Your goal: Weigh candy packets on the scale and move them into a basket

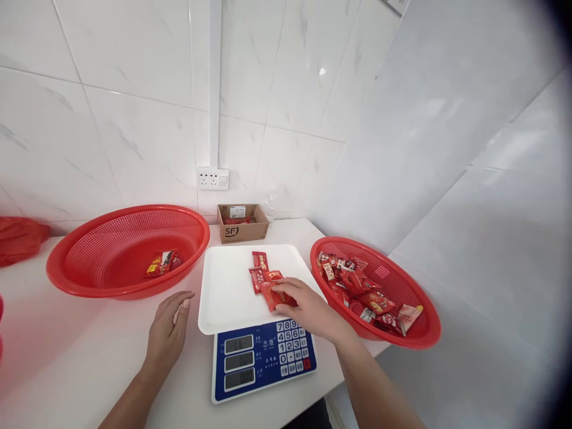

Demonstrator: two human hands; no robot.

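Note:
My right hand [306, 307] is over the white pan of the digital scale [223, 292], its thumb and fingers closed on a red snack packet [269, 295]. Under and behind that packet lie other small red packets [260, 260], partly overlapping. My left hand [170, 325] rests beside the pan's left edge, fingers stretched out and nothing in them. The scale's blue panel [266, 381] faces me, with number keys on its right and three displays on its left.
A red perforated basket [89, 238] with a few packets stands at left. Another red basket [424, 310], holding many packets, overhangs the table's right edge. Behind the scale sits an open cardboard box [250, 232] near the wall socket [213, 179]. A red bag [20, 238] lies far left.

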